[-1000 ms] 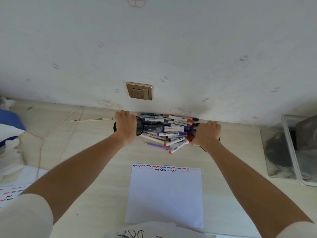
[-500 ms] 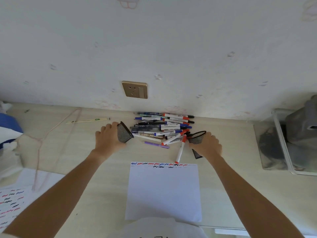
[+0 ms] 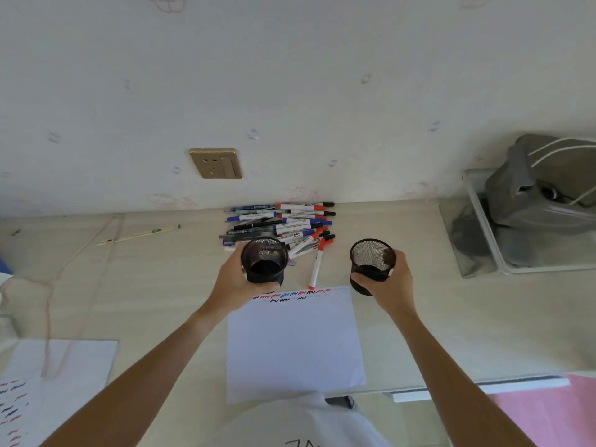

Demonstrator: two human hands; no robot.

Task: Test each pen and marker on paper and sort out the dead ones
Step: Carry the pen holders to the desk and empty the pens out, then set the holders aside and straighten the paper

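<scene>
The desk (image 3: 451,324) carries everything in play, and on it the largest task item is the sheet of paper (image 3: 295,343) lying near the person, almost all of it blank, with only a band of short red, blue and black test squiggles (image 3: 292,295) along its far edge; by that measure the testing on this sheet looks barely begun. At the near left corner a second sheet (image 3: 61,356) shows more such squiggles down its left side, which suggests some marking was done there, though which pens made them cannot be told. Against the far wall lies the heap of pens and markers (image 3: 280,224), all loose and unsorted, red-, blue- and black-capped ones mixed together, and one red-capped marker (image 3: 317,264) lies apart, just near of the heap, pointing toward the paper. No separate group of dead pens is visible anywhere. The left hand (image 3: 237,282) is curled round a black mesh cup (image 3: 265,261), the right hand (image 3: 388,282) round a second mesh cup (image 3: 371,262); both cups are upright, look empty, and sit between heap and paper. They may be meant as the two sorting bins, so nearly the whole job of testing and sorting appears to lie ahead
</scene>
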